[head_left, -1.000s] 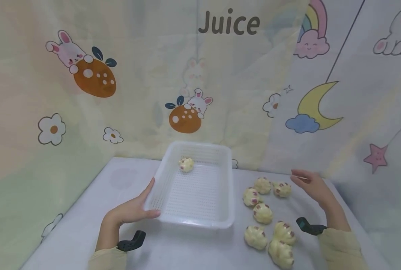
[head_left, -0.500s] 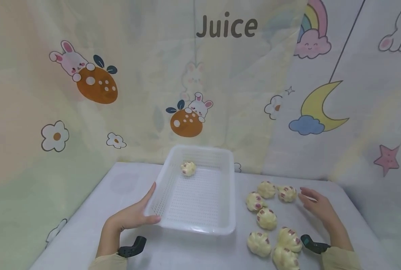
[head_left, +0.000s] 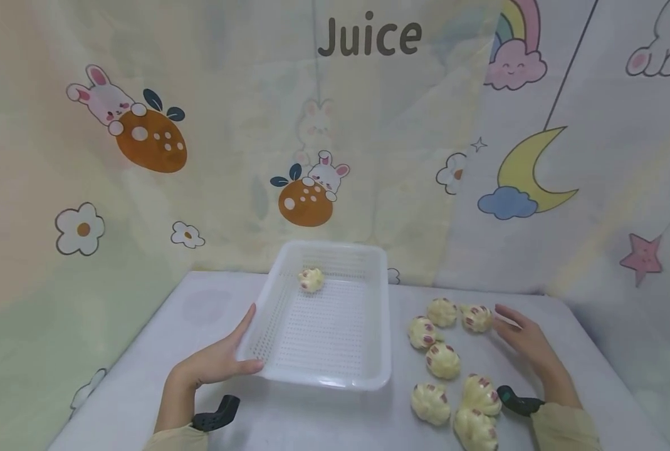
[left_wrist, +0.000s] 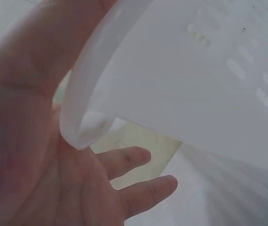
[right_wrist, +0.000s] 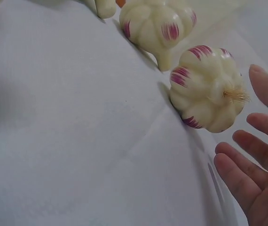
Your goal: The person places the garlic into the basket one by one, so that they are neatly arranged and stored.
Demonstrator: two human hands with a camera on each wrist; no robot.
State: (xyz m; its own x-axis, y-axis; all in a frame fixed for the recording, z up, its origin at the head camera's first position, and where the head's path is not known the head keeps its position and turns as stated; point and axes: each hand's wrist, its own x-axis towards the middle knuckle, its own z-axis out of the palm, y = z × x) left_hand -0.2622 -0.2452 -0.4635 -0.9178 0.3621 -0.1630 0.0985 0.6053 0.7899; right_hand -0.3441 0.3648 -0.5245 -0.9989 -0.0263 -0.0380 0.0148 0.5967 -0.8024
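Observation:
At the left front corner of a white plastic basket [head_left: 329,332], my left hand [head_left: 213,360] holds the rim. The left wrist view shows that rim [left_wrist: 89,89] lying between thumb and fingers, with two fingers reaching out below it. One garlic bulb [head_left: 311,280] with purple streaks lies inside the basket, towards the back left. My right hand [head_left: 523,338] is beside the rightmost garlic bulb [head_left: 477,318] on the table. In the right wrist view its fingers are spread around the root end of that bulb [right_wrist: 207,89], with a small gap and no grip.
Several more garlic bulbs lie right of the basket: a back group with one bulb [head_left: 442,312], and a front group with another bulb [head_left: 430,403]. The white-covered table [head_left: 312,419] meets a printed cloth backdrop [head_left: 227,156] behind the basket.
The right hand has come down and leftwards, closer to the rightmost garlic bulb. The left hand stays on the basket's rim. The head view has shifted slightly.

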